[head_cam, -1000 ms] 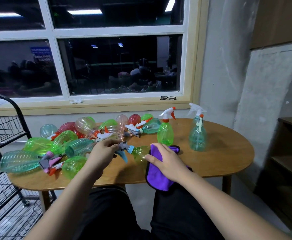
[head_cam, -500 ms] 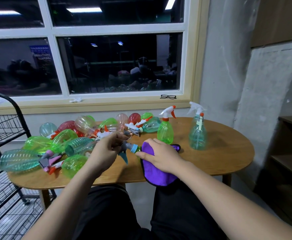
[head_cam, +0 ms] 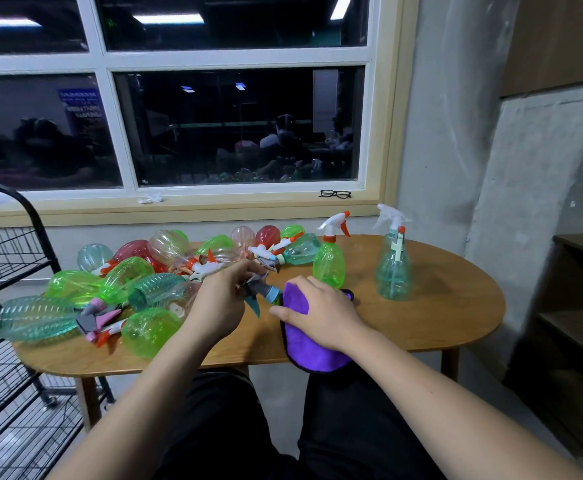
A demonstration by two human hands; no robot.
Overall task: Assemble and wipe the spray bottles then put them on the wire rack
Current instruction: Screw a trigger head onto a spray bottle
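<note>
— Twisting looks like the step in hand: the left hand (head_cam: 221, 303) has its fingers curled round the grey spray head (head_cam: 260, 292), teal trigger hanging down. What could spoil it?
— Cross-threading, I'd guess. The bottle it joins is almost wholly hidden under the purple cloth (head_cam: 314, 351), so the neck cannot be watched.
— And the right hand (head_cam: 317, 313)?
— Its fingers are bent over the cloth, thumb out toward the head, clamping the wrapped bottle at the table's (head_cam: 439, 323) front edge. Part of the cloth hangs past that edge. If the grip loosens, bottle and cloth may slide off the table.
— The heap at the left end?
— Loose bottles (head_cam: 72, 289) lie just beside the left wrist. A wide swing of that arm could roll one off the left edge, toward the wire rack (head_cam: 13, 271).
— The two finished ones?
— The green bottle (head_cam: 329, 268) stands upright just beyond the right knuckles, easy to knock over. The clear bottle (head_cam: 393, 271) stands farther right, well apart.
</note>
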